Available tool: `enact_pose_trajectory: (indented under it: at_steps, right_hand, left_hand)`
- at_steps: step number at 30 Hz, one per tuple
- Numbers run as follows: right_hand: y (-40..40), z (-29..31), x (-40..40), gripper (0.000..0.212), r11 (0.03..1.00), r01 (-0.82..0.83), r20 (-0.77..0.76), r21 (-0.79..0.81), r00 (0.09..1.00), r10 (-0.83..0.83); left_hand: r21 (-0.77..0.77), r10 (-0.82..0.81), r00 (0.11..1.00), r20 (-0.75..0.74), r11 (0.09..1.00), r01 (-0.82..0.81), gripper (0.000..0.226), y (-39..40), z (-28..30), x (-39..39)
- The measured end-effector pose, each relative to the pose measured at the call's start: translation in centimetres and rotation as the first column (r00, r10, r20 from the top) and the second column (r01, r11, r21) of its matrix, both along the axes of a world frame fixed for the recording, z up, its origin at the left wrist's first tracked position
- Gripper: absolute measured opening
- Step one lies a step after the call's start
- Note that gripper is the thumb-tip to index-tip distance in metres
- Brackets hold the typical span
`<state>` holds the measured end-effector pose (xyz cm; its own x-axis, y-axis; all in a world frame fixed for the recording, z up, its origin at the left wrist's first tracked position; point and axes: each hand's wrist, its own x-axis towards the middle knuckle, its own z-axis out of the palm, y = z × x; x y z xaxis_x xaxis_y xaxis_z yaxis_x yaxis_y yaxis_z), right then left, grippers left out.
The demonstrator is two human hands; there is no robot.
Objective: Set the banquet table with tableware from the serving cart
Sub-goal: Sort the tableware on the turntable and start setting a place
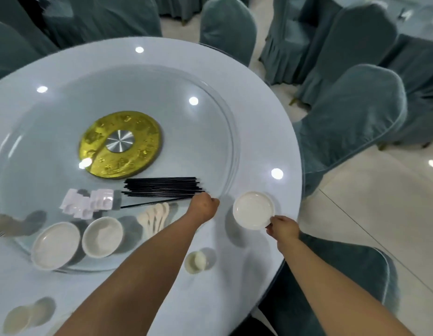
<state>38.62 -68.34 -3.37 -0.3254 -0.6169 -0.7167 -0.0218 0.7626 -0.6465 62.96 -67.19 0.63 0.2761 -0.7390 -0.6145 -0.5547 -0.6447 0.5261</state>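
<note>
The round banquet table (259, 146) carries a glass turntable (186, 132) on which the tableware waits: a stack of plates (55, 247), a stack of bowls (102, 237), a loose bundle of black chopsticks (162, 186), white spoons (154, 218) and white rests (87, 203). A small plate (253, 210) sits on the table's outer ring near the edge, before a covered chair (351, 122); a small cup (195, 261) stands nearer the viewer.

Risks, as judged: the bundle is loose, so drawing one pair may drag or scatter its neighbours; nudging the small plate outward may send it off the rim.

The left hand (204, 205) closes on the chopstick ends, fingers curled together. The right hand (283, 228) pinches the small plate's near rim.
</note>
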Motion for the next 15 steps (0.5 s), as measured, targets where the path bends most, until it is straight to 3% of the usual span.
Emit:
enact_pose_trajectory:
  at_steps: [5, 8, 15]
  right_hand:
    - [1.5, -2.6, -1.2, 0.012, 0.988, -0.065, -0.015, 0.137, 0.998, 0.068]
    - [1.9, -2.8, -1.3, 0.015, 0.956, -0.19, -0.046, 0.223, 0.978, 0.205]
    - [1.0, -0.6, 0.1, 0.021, 0.809, -0.511, -0.244, 0.291, 0.778, 0.579]
  left_hand:
    - [0.065, -0.046, 0.998, -0.044, 0.997, 0.049, 0.033, 0.0, -2.1, -2.7]
    - [0.094, -0.074, 0.997, -0.015, 0.993, 0.075, 0.03, 0.4, -2.3, -3.1]
    - [0.079, -0.046, 0.998, 0.041, 0.996, 0.043, 0.023, 0.8, -1.4, -0.8]
